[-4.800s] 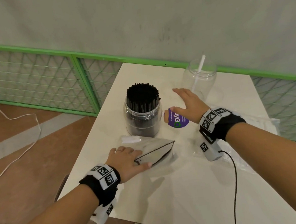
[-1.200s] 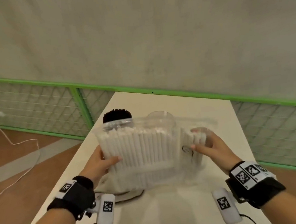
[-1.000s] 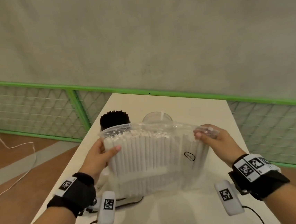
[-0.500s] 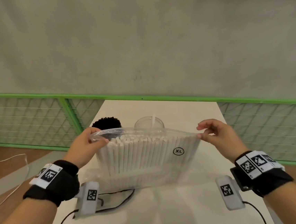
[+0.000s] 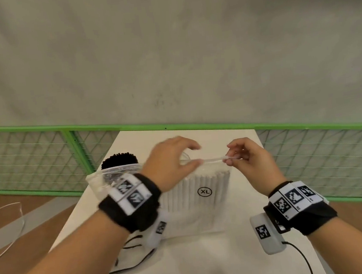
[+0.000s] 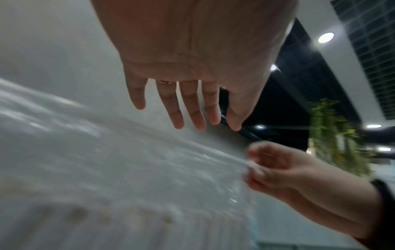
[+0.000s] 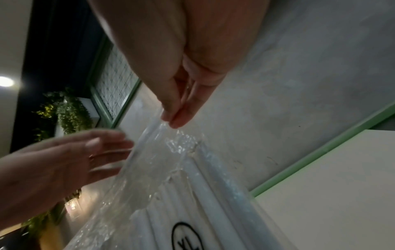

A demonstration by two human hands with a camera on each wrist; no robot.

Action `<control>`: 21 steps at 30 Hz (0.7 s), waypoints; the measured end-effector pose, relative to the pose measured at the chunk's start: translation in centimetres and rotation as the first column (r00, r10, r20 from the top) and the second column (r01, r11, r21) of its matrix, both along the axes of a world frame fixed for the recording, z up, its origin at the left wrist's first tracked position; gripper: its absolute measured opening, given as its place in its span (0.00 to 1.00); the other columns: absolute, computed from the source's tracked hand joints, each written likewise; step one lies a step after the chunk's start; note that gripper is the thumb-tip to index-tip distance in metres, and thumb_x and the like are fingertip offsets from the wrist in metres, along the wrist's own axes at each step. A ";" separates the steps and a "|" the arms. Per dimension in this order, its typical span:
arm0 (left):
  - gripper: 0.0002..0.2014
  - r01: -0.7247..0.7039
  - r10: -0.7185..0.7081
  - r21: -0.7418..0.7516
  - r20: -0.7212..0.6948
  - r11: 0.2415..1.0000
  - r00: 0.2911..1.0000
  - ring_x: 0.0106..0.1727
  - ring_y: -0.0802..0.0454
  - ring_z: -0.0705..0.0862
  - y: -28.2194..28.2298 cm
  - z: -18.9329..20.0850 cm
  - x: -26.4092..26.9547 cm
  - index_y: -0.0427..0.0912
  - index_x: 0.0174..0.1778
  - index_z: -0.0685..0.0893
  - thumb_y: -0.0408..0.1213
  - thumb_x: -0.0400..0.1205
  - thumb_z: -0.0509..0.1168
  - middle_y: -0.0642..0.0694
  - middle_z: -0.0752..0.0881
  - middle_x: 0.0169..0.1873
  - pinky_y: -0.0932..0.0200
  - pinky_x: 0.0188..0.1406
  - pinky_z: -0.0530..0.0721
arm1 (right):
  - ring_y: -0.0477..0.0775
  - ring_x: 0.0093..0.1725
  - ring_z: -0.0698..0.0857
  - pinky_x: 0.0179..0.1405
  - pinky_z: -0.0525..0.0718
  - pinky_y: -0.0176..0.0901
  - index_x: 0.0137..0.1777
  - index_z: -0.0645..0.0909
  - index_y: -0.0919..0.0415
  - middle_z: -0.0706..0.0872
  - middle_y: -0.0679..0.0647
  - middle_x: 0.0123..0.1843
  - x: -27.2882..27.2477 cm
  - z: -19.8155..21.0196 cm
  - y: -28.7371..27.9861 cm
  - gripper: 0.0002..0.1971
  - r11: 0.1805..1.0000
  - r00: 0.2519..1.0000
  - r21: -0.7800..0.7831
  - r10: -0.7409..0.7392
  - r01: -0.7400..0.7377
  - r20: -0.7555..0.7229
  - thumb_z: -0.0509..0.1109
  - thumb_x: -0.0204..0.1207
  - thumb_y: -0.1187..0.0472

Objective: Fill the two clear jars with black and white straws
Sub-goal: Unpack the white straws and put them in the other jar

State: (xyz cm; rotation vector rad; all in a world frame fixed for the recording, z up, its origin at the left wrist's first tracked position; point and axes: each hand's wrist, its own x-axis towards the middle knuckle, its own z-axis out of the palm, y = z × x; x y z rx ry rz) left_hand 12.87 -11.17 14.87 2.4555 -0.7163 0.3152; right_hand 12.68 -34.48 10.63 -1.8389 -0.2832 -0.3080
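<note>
A clear zip bag [image 5: 206, 203] marked XL, full of white straws [image 5: 210, 178], stands upright on the white table [image 5: 210, 264]. My right hand [image 5: 227, 158] pinches the bag's top right corner between thumb and fingers; the right wrist view shows that pinch [image 7: 171, 121] on the plastic [image 7: 181, 186]. My left hand [image 5: 196, 155] hovers open over the top edge just left of the right hand, its fingers [image 6: 188, 115] straight above the blurred bag [image 6: 128, 169]. The jar packed with black straws [image 5: 119, 161] stands behind the bag's left end. The second jar is hidden.
A green mesh railing [image 5: 307, 128] runs behind the table along a grey wall. Black cables [image 5: 302, 255] trail from the wrist devices onto the near tabletop. Wooden floor [image 5: 17, 218] lies to the left.
My left hand has let go of the bag's top left corner and swept right along the top edge toward the right hand. The right hand keeps its pinch.
</note>
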 end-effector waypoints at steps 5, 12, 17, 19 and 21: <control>0.13 -0.004 0.002 0.050 0.033 0.999 0.999 0.51 0.53 0.84 -6.7 -1.1 0.7 0.52 0.51 0.86 0.54 0.78 0.66 0.55 0.89 0.47 0.52 0.58 0.76 | 0.53 0.41 0.89 0.50 0.86 0.45 0.47 0.78 0.49 0.86 0.49 0.36 -0.2 0.2 -0.4 0.20 1.000 1.000 0.025 0.017 -0.016 -0.019 0.70 0.72 0.79; 0.11 -0.124 0.103 0.211 0.107 0.970 0.989 0.50 0.53 0.82 -4.0 -1.2 1.2 0.55 0.47 0.85 0.55 0.80 0.61 0.56 0.89 0.45 0.55 0.59 0.71 | 0.57 0.44 0.89 0.48 0.87 0.47 0.39 0.77 0.52 0.84 0.49 0.37 0.0 0.0 0.0 0.17 0.999 1.000 -0.032 0.022 -0.022 0.014 0.71 0.72 0.78; 0.08 -0.257 0.244 0.184 0.092 0.949 0.965 0.45 0.52 0.82 4.3 -1.1 0.4 0.55 0.44 0.84 0.52 0.80 0.63 0.58 0.88 0.42 0.54 0.50 0.76 | 0.54 0.45 0.89 0.48 0.86 0.47 0.39 0.79 0.51 0.85 0.55 0.41 1.0 0.1 0.5 0.18 0.995 0.997 -0.090 0.041 -0.035 0.062 0.67 0.74 0.78; 0.07 -0.331 0.317 0.168 0.102 0.929 0.943 0.44 0.49 0.82 7.6 -1.2 -0.2 0.52 0.42 0.85 0.49 0.79 0.65 0.55 0.87 0.39 0.54 0.44 0.76 | 0.52 0.44 0.89 0.48 0.85 0.46 0.40 0.79 0.51 0.84 0.54 0.42 1.5 0.2 0.6 0.18 0.993 0.995 -0.111 0.048 -0.038 0.093 0.66 0.74 0.79; 0.05 -0.408 0.402 0.136 0.071 0.903 0.913 0.44 0.49 0.81 10.7 -1.4 -1.0 0.52 0.42 0.84 0.46 0.79 0.65 0.55 0.86 0.38 0.53 0.42 0.76 | 0.55 0.45 0.88 0.48 0.86 0.48 0.40 0.80 0.49 0.84 0.53 0.43 2.0 0.0 0.3 0.19 0.993 0.995 -0.115 0.047 -0.036 0.093 0.67 0.75 0.78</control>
